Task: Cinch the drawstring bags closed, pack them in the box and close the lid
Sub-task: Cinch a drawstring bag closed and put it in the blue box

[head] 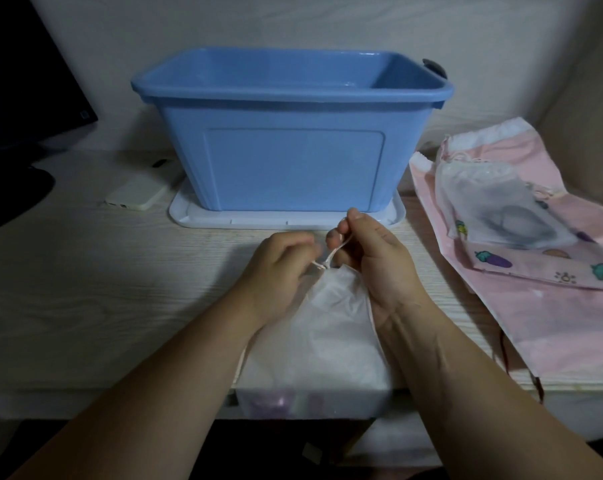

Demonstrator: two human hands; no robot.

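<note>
Cinching underway: your right hand [369,258] pinches the cord [334,252], left hand [279,268] grips the white bag [328,334] at the tabletop's near edge. Box [293,161] looks empty, lid [196,216] beneath it.

We see a sky-blue storage box [293,133], a white lid [203,220] and a desk [85,289] of pale wood grain. The near drawstring bag [328,323] is translucent white, its cord [334,252] cream. The large bag [553,323] is plain pink, the pink pouch [535,268] printed with purple aubergines and green vegetables, the frosted bag [483,199] white over grey. The phone [137,195] is cream, the monitor [23,81] black
</note>
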